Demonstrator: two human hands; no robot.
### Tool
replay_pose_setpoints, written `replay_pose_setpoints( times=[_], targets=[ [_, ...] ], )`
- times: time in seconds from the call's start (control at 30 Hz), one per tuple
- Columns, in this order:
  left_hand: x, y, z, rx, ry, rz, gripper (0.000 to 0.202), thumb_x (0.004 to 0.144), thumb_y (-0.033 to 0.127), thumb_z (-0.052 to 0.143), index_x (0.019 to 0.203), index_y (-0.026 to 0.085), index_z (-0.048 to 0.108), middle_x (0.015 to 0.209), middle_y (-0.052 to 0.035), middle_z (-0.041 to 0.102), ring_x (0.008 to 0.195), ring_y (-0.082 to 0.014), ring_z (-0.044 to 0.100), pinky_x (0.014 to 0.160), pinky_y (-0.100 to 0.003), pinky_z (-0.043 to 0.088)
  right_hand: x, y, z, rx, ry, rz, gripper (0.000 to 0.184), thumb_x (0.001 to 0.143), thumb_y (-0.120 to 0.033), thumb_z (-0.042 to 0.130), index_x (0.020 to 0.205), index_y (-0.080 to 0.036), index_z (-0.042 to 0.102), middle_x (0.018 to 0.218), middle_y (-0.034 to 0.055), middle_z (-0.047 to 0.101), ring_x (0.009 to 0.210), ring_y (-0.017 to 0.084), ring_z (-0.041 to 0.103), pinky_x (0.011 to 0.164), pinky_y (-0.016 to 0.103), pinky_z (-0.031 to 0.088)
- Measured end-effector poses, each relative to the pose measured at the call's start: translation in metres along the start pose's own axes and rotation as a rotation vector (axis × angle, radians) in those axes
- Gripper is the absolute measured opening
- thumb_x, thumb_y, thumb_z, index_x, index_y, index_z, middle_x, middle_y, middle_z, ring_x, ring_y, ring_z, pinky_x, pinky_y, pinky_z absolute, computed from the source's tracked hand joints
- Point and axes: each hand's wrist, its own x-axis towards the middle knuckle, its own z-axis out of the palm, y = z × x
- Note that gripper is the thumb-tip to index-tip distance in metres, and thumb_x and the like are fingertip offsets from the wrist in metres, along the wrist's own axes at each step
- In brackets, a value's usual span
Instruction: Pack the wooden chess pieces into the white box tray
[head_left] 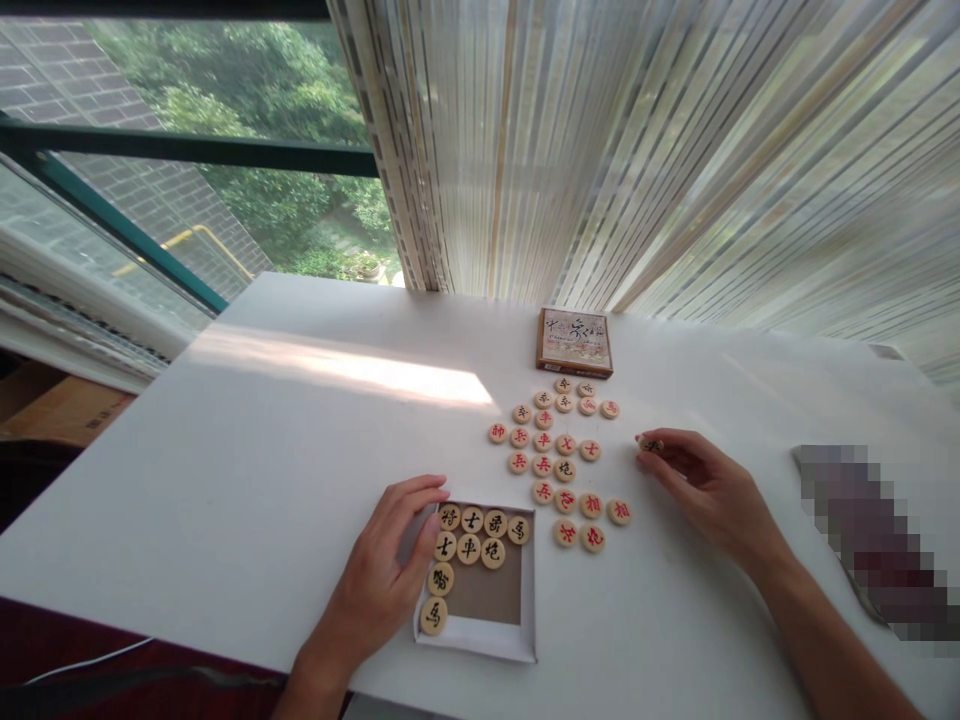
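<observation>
My left hand rests with curled fingers on the left wall of a shallow white box tray, steadying it. Several round wooden Chinese chess discs with black characters lie in the tray's top and left part. My right hand is to the right of a loose cluster of discs on the white table. Its fingertips pinch one disc, mostly hidden by the fingers. Most loose discs carry red characters.
A brown printed box lid lies beyond the loose discs. A blurred dark object sits at the table's right edge. Striped curtains hang behind, and a window is at the left. The table's near edge runs just below the tray.
</observation>
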Motion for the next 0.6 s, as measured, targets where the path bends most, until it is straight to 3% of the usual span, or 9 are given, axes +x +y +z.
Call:
replay_pose_setpoints(
  times=[0.3,0.43,0.6],
  targets=[
    [-0.002,0.002,-0.001,0.008,-0.015,0.034,0.026,0.101,0.019,0.051,0.124,0.027,0.059,0.135,-0.0063,0.057,0.129,-0.021,0.053,0.112,-0.038,0.043,-0.027,-0.05,0.011,0.009,-0.114,-0.093,0.017,0.091,-0.034,0.072,0.107,-0.026,0.072,0.108,0.0046,0.075,0.096,0.02,0.074,0.088,0.029,0.062],
    [-0.001,0.008,-0.003,0.019,-0.015,0.077,0.026,0.1,0.017,0.051,0.124,0.026,0.059,0.134,-0.007,0.057,0.128,-0.0218,0.053,0.111,-0.039,0.043,-0.051,-0.075,0.029,0.021,-0.197,-0.181,0.013,0.095,-0.023,0.067,0.106,-0.028,0.072,0.109,0.0026,0.075,0.101,0.019,0.073,0.089,0.027,0.061],
    [-0.001,0.025,-0.009,0.003,0.007,0.138,0.027,0.099,0.013,0.052,0.122,0.025,0.06,0.133,-0.0078,0.056,0.128,-0.022,0.052,0.11,-0.038,0.044,-0.074,-0.097,0.058,0.09,-0.188,-0.295,0.02,0.094,-0.012,0.066,0.103,-0.028,0.072,0.096,0.0002,0.077,0.095,0.017,0.073,0.09,0.027,0.059]
  ],
)
